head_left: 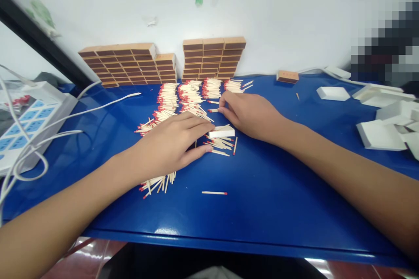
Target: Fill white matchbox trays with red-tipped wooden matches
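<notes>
My left hand [176, 141] reaches over loose matches, its index fingertip against the left end of a small white matchbox tray [224, 132]. The thumb lies lower, beside matches spread in front of the tray. Some matchsticks show inside the tray. My right hand [250, 113] is closed in a pinch just behind the tray, with a matchstick [213, 110] at its fingertips. Red-tipped matches [167, 97] lie in rows and heaps behind and under my left hand. A single match [214, 192] lies nearer the table's front edge.
Stacks of matchboxes [131, 65] and more matchboxes [212, 57] stand against the wall. One matchbox [287, 76] lies apart at the back. White trays [376, 135] pile up at the right. A power strip [26, 126] with white cables [108, 103] occupies the left of the blue table [262, 209].
</notes>
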{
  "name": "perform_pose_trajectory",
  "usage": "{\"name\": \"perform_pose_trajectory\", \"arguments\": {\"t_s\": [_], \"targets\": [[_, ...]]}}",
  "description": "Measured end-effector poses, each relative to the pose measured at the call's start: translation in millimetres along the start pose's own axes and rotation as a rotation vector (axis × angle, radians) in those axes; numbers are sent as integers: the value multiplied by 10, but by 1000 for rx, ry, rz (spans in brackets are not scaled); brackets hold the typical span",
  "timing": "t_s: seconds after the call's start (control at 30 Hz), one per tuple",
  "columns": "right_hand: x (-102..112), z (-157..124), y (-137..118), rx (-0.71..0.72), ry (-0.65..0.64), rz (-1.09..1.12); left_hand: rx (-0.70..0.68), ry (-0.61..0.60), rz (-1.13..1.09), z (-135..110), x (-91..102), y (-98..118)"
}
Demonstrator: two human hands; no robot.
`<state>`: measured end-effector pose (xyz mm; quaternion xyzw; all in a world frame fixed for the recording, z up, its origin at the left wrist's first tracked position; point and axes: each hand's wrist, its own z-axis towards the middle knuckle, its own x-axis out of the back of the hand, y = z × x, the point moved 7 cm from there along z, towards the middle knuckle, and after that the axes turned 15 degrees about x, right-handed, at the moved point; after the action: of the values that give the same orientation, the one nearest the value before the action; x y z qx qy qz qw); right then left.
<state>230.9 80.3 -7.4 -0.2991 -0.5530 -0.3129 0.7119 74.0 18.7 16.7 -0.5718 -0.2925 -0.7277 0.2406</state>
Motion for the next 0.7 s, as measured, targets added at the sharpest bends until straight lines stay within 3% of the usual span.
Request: {"name": "perform_pose_trajectory", "arguments": {"t_s": [0.7], "targets": [[4, -3, 9, 14, 14, -13, -4, -2, -3, 2, 0, 8]]}}
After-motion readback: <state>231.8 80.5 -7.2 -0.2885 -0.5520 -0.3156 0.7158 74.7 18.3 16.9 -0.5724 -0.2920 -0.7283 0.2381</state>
